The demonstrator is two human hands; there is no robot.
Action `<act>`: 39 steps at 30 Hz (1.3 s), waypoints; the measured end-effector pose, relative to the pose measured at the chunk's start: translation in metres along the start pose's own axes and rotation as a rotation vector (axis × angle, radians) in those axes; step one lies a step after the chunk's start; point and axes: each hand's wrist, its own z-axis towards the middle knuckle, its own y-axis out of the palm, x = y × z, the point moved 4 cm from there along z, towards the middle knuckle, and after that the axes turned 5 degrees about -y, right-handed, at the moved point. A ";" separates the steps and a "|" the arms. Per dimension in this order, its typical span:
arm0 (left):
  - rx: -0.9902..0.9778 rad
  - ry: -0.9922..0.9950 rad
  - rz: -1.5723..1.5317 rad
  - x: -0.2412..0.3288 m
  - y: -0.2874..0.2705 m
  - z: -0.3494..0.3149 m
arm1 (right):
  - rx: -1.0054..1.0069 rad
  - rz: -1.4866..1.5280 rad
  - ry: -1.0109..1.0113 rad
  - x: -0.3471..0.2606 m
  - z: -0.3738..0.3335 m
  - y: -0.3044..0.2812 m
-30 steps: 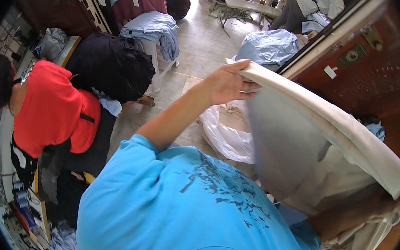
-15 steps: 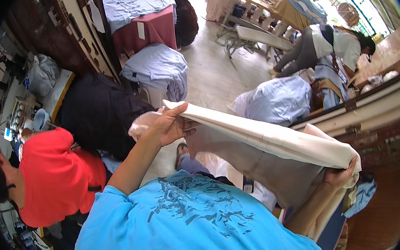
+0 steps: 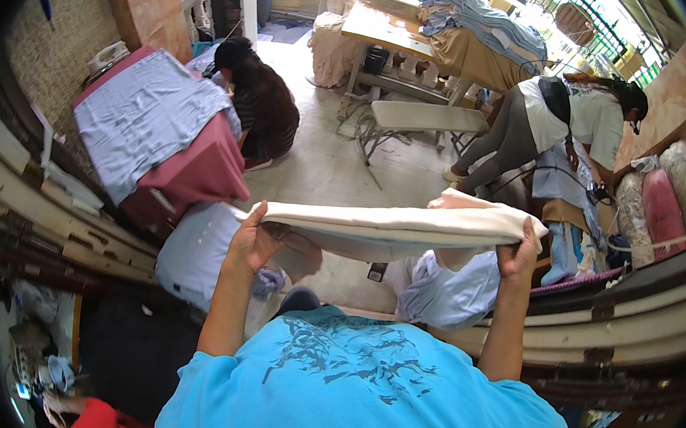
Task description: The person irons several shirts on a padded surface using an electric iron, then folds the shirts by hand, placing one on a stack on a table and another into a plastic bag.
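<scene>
Swung level, folded cream cloth [image 3: 392, 220] is pinched by left hand [image 3: 253, 242] and right hand [image 3: 519, 259].

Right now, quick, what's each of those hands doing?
Left hand: holding one end of the cream cloth, gripped at its edge.
Right hand: holding the cloth's other end.

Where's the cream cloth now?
In the head view, the cream cloth spans the middle, held between the left hand and right hand, beyond the blue shirt.
</scene>
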 end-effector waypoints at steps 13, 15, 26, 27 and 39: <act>0.018 0.329 0.127 0.187 0.080 0.321 | -0.091 0.044 0.013 0.100 0.290 0.146; 0.033 0.309 0.115 0.222 0.090 0.393 | -0.043 0.022 -0.023 0.118 0.347 0.176; -0.382 0.517 0.383 0.552 0.280 0.745 | -0.369 0.293 -0.156 0.168 0.711 0.460; -0.384 0.562 0.371 0.592 0.297 0.775 | -0.448 0.321 -0.243 0.158 0.734 0.490; -0.140 0.526 0.481 0.589 0.259 1.009 | -0.417 0.310 -0.114 0.299 0.933 0.497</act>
